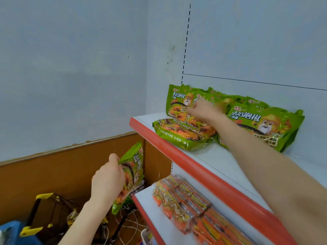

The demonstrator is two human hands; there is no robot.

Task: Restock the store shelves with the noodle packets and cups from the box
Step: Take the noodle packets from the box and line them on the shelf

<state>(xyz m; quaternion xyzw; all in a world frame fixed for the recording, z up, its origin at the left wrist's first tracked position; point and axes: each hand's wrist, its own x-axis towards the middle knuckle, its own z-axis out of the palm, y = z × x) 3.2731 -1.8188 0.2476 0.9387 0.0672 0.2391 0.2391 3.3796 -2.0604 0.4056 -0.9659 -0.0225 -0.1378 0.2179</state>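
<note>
right forearm (pixel 276 174) crosses the picture closest to the camera and reaches over the red edge (pixel 192 167) of the upper shelf (pixel 221 161). right hand (pixel 205 110) rests on the green packets (pixel 177 103) which lean against the back panel; it is blurred, so one cannot tell if the fingers grip a packet or only press on it. one flat green packet (pixel 180 133) lies in front, near the edge. on the lower shelf (pixel 146 204) lie orange packets (pixel 178 200), also blurred.

left hand (pixel 108 179) is lower, beside the shelf end, and its fingers are closed around the top edge of one more green packet (pixel 131 172), which hangs in the air. the box is not clearly seen.

to do this step well, the right hand should probably hold the row upright and make a gap, then the left hand brings its packet up and sets it with the front facing out.

on the packets, big characters read "老坛泡椒", with a small red logo "统一" and a cartoon animal. smaller text is too blurred to read.
</note>
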